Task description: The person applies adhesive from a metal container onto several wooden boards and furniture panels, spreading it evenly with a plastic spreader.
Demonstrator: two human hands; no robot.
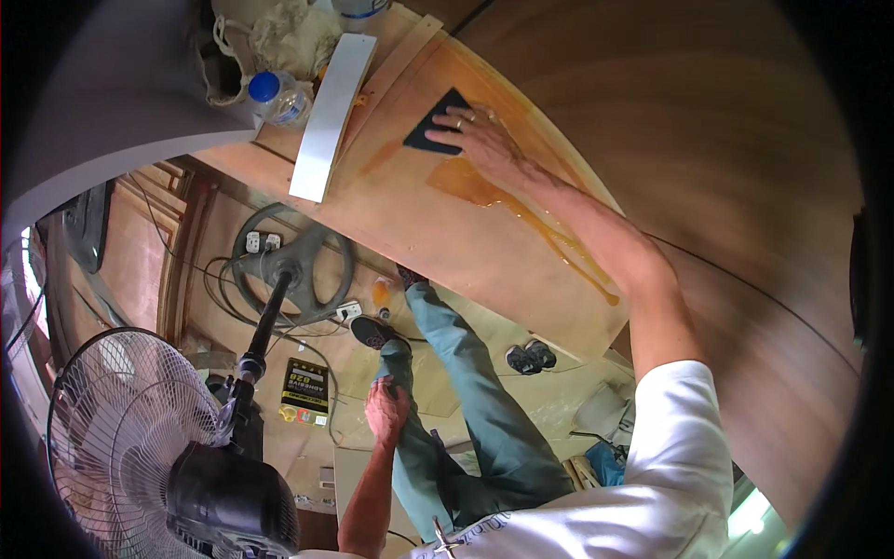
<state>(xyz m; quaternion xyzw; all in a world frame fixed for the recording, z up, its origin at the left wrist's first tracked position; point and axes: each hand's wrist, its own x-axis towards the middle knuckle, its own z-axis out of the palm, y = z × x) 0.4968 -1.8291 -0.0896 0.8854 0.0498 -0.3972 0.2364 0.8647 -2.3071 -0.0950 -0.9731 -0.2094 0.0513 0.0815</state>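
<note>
Sanding pad under flat right hand near plywood panel far edge; left hand loosely curled on knee, empty.

A single head-worn fisheye view looks steeply down, close over the wooden panel.
</note>
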